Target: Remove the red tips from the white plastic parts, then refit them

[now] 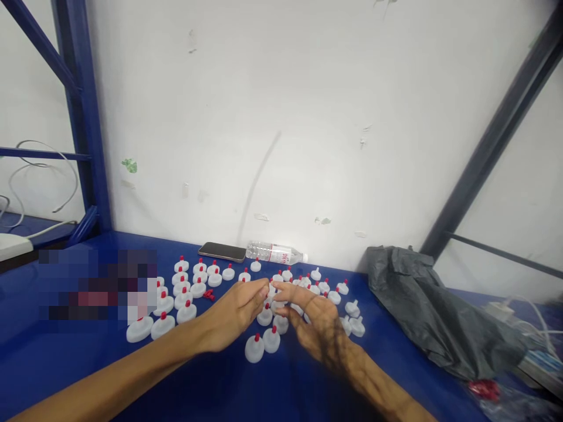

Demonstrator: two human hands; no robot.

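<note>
Where the two sets of fingertips nearly meet, the left hand [244,308] is curled with its fingers bunched, and the right hand [314,316] faces it, a gap showing between thumb and forefinger. Something pale shows between them, but whether either hand grips it I cannot tell.

Just below and between the fingertips stand red-tipped white caps [264,316], wide base down, tip upward, so their long axis runs roughly upright, across the inward reach of the fingers. Two front caps [254,350] sit closer to the wearer than the fingertips, on the blue table [220,387].

The relation that seems to count is the split to either side. Loose red pieces [209,295] lie left of the left hand, just beyond its knuckles, so that hand is nearer to them; bare white caps [353,310], with no red on their spouts, lie right of the right hand, which is nearer to those. Further left of the left hand spread rows of finished-looking caps [183,300].

Well to the right of the right hand slumps a dark bag [422,305]. Beyond both hands, a clear bottle [277,253] lies sideways, a phone [222,252] at its left end, near the wall [308,117].
</note>
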